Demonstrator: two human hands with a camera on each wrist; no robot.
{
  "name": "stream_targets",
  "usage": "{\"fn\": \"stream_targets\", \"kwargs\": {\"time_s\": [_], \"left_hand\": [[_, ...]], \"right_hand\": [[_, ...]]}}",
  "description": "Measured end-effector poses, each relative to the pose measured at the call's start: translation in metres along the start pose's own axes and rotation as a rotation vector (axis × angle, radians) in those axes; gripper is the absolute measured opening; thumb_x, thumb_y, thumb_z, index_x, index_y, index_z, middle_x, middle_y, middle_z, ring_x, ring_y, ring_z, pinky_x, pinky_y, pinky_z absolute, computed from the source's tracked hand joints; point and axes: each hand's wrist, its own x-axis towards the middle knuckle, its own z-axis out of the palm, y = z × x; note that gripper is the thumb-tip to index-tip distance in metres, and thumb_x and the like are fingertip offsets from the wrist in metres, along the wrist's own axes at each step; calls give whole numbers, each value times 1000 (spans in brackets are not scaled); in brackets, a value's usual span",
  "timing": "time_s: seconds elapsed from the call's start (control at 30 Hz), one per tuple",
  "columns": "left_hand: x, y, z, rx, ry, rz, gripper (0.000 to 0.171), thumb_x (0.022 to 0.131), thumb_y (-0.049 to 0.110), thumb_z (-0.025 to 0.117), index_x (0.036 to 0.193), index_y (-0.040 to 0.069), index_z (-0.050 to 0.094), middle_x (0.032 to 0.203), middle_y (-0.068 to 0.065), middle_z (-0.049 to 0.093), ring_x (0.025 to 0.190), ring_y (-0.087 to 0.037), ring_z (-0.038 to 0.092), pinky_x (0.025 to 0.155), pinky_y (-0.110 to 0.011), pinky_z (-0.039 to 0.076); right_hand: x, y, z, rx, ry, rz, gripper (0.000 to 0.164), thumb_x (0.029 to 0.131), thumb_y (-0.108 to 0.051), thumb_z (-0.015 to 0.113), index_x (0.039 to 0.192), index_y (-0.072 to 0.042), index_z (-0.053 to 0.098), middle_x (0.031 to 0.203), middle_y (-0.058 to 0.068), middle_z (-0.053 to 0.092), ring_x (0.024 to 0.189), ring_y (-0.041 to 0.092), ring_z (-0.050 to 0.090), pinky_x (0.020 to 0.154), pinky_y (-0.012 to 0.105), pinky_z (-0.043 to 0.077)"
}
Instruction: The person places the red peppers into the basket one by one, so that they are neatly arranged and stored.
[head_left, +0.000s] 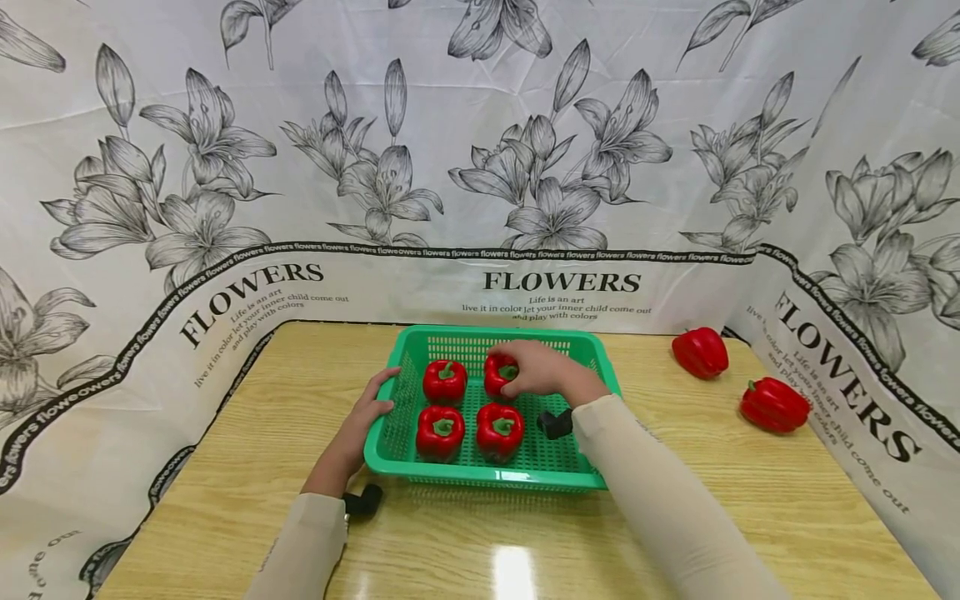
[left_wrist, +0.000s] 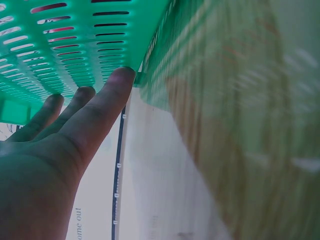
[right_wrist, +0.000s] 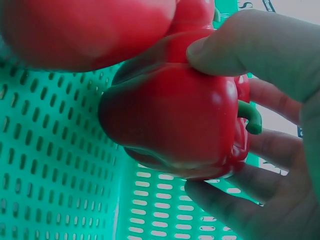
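Note:
My right hand (head_left: 538, 368) grips a red bell pepper (head_left: 498, 375) at the back middle of a green plastic basket (head_left: 495, 477). In the right wrist view the thumb presses one side of that bell pepper (right_wrist: 175, 115), with fingers on the opposite side; its green stem faces the palm. Another bell pepper (head_left: 445, 383) sits to its left, and two more, front left (head_left: 439, 433) and front right (head_left: 500, 432), stand nearer me. Outside the basket's left wall, my left hand (head_left: 362, 425) touches it with fairly straight fingers (left_wrist: 97, 117).
Two red bell peppers lie on the wooden table (head_left: 675, 467) to the right of the basket, one farther back (head_left: 701, 352) and one nearer the right edge (head_left: 775, 406). A white flower-printed curtain (head_left: 420, 292) hangs behind and along both sides.

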Motion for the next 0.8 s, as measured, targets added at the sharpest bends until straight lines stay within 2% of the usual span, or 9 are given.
{"fn": "stream_targets", "kwargs": {"time_s": [0.37, 0.8], "left_hand": [[1, 0, 0, -6, 7, -3, 57, 96, 18, 35, 151, 28, 24, 156, -15, 19, 123, -42, 44, 85, -40, 50], [0, 0, 0, -5, 4, 5, 57, 96, 18, 35, 151, 28, 24, 156, -15, 18, 125, -43, 42, 87, -40, 49]], "right_hand": [[4, 3, 6, -23, -12, -22, 71, 79, -24, 70, 145, -15, 46, 141, 5, 51, 129, 25, 46, 108, 44, 37], [4, 2, 9, -33, -32, -43, 69, 82, -24, 69, 145, -12, 45, 143, 7, 51, 127, 26, 48, 105, 44, 41]]}}
